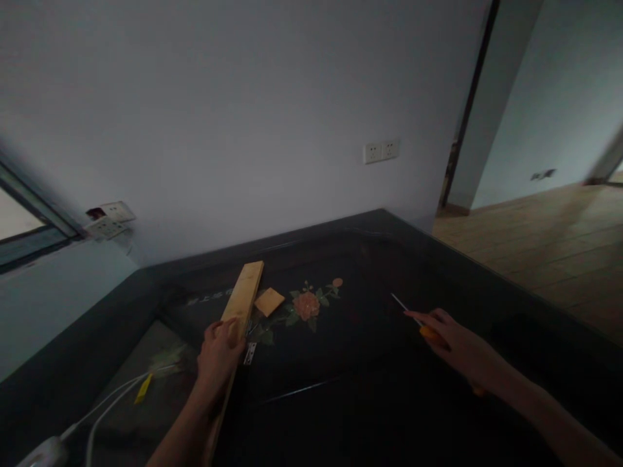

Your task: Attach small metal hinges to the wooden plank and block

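Observation:
My left hand grips a long pale wooden plank that lies on a dark table with a flower pattern. A small square wooden piece lies just right of the plank. A small metal hinge lies beside my left thumb. My right hand holds a screwdriver with an orange handle, its thin metal shaft pointing up and left over the table.
A white cable and a white device lie at the table's left front, with a yellow tag. Wall sockets sit on the grey wall, more sockets at left. Wooden floor and a doorway lie to the right.

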Action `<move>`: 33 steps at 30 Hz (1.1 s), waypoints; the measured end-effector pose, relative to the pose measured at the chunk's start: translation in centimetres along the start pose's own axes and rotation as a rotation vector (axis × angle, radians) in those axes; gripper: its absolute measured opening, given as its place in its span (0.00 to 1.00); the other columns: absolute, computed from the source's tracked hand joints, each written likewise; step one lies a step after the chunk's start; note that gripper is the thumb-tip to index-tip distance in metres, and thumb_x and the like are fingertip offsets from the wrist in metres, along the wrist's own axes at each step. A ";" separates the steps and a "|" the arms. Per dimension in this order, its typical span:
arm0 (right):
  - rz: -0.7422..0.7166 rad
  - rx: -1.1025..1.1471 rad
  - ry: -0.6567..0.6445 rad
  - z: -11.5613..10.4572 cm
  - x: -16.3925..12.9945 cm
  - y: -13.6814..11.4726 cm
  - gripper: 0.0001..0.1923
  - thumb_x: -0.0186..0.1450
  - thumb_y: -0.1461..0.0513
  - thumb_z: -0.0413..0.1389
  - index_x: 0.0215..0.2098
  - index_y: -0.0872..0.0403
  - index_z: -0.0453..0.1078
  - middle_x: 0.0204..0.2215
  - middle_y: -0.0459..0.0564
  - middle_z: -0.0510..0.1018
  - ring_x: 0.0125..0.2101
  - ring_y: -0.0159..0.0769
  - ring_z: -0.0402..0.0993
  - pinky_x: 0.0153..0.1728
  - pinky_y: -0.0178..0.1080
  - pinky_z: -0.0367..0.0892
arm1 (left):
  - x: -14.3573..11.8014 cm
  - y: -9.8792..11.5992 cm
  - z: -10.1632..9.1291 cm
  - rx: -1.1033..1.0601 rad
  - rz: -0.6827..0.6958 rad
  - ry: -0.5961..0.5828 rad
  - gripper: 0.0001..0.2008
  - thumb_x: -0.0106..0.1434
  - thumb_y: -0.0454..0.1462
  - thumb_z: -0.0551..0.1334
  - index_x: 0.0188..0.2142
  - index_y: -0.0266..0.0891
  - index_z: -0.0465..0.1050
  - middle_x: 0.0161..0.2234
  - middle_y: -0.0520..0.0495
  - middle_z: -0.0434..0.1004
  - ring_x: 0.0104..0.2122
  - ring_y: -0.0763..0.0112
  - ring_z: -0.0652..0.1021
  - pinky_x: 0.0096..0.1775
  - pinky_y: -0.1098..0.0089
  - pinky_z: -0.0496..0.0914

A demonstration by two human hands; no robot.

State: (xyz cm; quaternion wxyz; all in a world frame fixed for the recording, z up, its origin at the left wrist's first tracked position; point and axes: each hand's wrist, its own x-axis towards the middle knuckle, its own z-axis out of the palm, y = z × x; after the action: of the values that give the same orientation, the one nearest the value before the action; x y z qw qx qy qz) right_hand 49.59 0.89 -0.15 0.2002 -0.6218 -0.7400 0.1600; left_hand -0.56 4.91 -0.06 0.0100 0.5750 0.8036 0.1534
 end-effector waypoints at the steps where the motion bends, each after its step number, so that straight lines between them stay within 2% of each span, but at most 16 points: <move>1: -0.003 0.014 0.001 -0.2 -0.2 0.2 0.28 0.65 0.57 0.45 0.63 0.45 0.61 0.45 0.54 0.70 0.37 0.39 0.75 0.40 0.44 0.73 | 0.0 0.0 0.1 -0.007 0.009 0.001 0.25 0.61 0.44 0.57 0.58 0.43 0.65 0.59 0.39 0.55 0.53 0.50 0.72 0.50 0.55 0.70; 5: 0.009 0.010 -0.030 -0.8 -1.0 0.5 0.29 0.64 0.55 0.49 0.64 0.42 0.60 0.43 0.53 0.73 0.38 0.42 0.76 0.40 0.46 0.74 | 0.2 -0.4 0.4 -0.043 0.048 0.021 0.28 0.60 0.44 0.58 0.60 0.44 0.62 0.59 0.38 0.53 0.53 0.51 0.71 0.49 0.56 0.71; 10: -0.011 -0.018 -0.157 -1.6 -1.5 0.4 0.27 0.63 0.56 0.51 0.61 0.41 0.64 0.39 0.52 0.77 0.35 0.41 0.78 0.36 0.43 0.75 | 0.4 -1.0 0.4 -0.063 0.070 0.050 0.28 0.60 0.43 0.59 0.61 0.48 0.61 0.58 0.39 0.54 0.51 0.52 0.72 0.48 0.55 0.71; 14: -0.068 0.004 -0.252 -1.8 -0.9 -0.9 0.19 0.64 0.58 0.48 0.51 0.44 0.73 0.38 0.52 0.76 0.35 0.39 0.77 0.38 0.42 0.74 | 0.7 -1.2 0.0 -0.040 0.035 0.047 0.28 0.60 0.43 0.59 0.61 0.49 0.61 0.59 0.39 0.55 0.53 0.50 0.72 0.49 0.54 0.71; 17: -0.137 0.053 -0.353 -1.2 0.3 -4.0 0.16 0.66 0.61 0.46 0.38 0.49 0.76 0.37 0.52 0.75 0.36 0.38 0.76 0.41 0.42 0.71 | 1.0 -1.3 -0.2 -0.008 0.007 0.032 0.28 0.61 0.43 0.59 0.61 0.48 0.62 0.59 0.39 0.56 0.53 0.50 0.71 0.49 0.55 0.71; 18: -0.151 0.063 -0.384 -0.8 0.7 -5.4 0.16 0.66 0.61 0.45 0.37 0.49 0.76 0.37 0.52 0.75 0.36 0.37 0.75 0.41 0.42 0.70 | 0.9 -1.3 -0.3 0.006 0.003 0.022 0.28 0.61 0.43 0.59 0.61 0.48 0.62 0.59 0.38 0.57 0.53 0.50 0.71 0.50 0.55 0.71; 22: -0.237 0.070 -0.474 1.5 2.7 -12.1 0.13 0.65 0.65 0.48 0.37 0.54 0.76 0.37 0.53 0.74 0.36 0.35 0.74 0.39 0.38 0.67 | 0.0 -0.7 -0.8 0.132 0.065 0.029 0.25 0.63 0.42 0.57 0.60 0.46 0.64 0.59 0.36 0.58 0.58 0.46 0.66 0.51 0.51 0.68; 24: -0.276 0.078 -0.475 3.1 3.6 -15.3 0.11 0.63 0.65 0.50 0.36 0.55 0.76 0.37 0.52 0.75 0.37 0.35 0.74 0.39 0.37 0.64 | -0.5 -0.3 -1.1 0.239 0.169 0.079 0.22 0.64 0.40 0.56 0.58 0.47 0.66 0.61 0.38 0.57 0.62 0.44 0.59 0.55 0.46 0.64; 26: -0.302 0.067 -0.493 4.7 4.4 -17.9 0.10 0.62 0.65 0.53 0.37 0.54 0.76 0.37 0.52 0.75 0.36 0.36 0.74 0.37 0.35 0.63 | -0.9 0.3 -1.3 0.293 0.275 0.075 0.21 0.64 0.39 0.57 0.57 0.47 0.68 0.62 0.40 0.59 0.64 0.46 0.55 0.57 0.46 0.60; 28: -0.334 0.033 -0.494 6.2 5.1 -20.1 0.10 0.62 0.63 0.53 0.37 0.54 0.76 0.36 0.52 0.76 0.37 0.37 0.74 0.36 0.35 0.62 | -0.8 0.8 -1.4 0.280 0.326 0.013 0.20 0.63 0.40 0.58 0.56 0.46 0.69 0.61 0.40 0.61 0.63 0.48 0.57 0.58 0.49 0.59; 33: -0.351 0.027 -0.467 8.8 6.4 -23.4 0.10 0.63 0.60 0.52 0.37 0.53 0.75 0.37 0.53 0.77 0.39 0.38 0.74 0.37 0.36 0.62 | 0.6 1.9 -1.3 0.220 0.305 -0.088 0.21 0.64 0.44 0.59 0.55 0.44 0.69 0.59 0.41 0.65 0.59 0.52 0.64 0.57 0.54 0.61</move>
State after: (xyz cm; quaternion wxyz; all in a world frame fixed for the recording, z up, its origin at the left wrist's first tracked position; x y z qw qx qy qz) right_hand 24.28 3.18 4.23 0.0574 -0.4280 -0.8601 0.2717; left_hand 0.77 5.75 1.78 -0.0411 0.6938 0.7179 0.0391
